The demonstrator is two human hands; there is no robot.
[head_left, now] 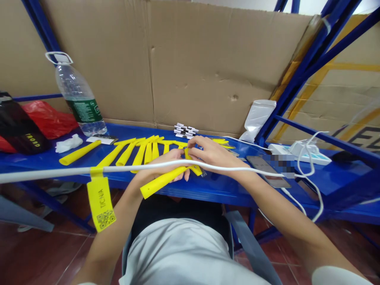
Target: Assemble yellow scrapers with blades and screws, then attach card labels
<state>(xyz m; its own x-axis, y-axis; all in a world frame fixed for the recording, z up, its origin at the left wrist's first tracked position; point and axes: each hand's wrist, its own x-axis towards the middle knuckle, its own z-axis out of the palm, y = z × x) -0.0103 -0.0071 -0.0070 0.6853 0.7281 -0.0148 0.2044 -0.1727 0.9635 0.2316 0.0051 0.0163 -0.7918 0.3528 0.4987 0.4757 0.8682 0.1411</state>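
Steadily brace the yellow plastic tool with a tubular handle (163,182) in your curled left hand (170,157), over the near edge of the blue metal surface (218,181); your right hand (209,151) pinches narrowly at the tool's head, so work gently, squarely.

yellow tools (162,182): 8+ | clear bottle (84,109): 1 | cable tag (101,202): 1

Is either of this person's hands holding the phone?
No: the phone lies on the blue table, while the left hand and right hand are both at a yellow-handled piece.
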